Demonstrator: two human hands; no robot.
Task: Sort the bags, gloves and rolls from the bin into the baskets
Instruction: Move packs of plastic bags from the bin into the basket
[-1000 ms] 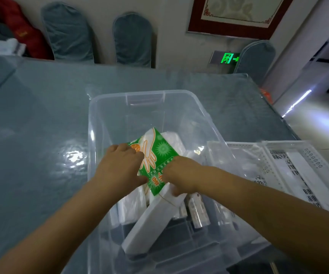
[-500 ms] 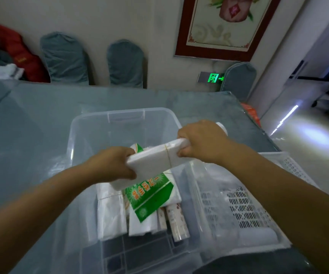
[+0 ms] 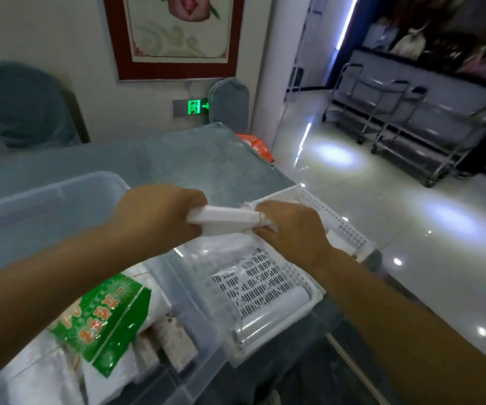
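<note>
The flat white banded stack of plastic bags (image 3: 224,219) hangs crosswise above the white perforated plastic basket (image 3: 268,287). Left hand (image 3: 160,217) and right hand (image 3: 291,229) each grip one end; the basket lies straight below.

Both hands are covering the ends of the white bundle (image 3: 227,220); the clear bin (image 3: 46,206) is running off the frame's left and bottom edges.
</note>
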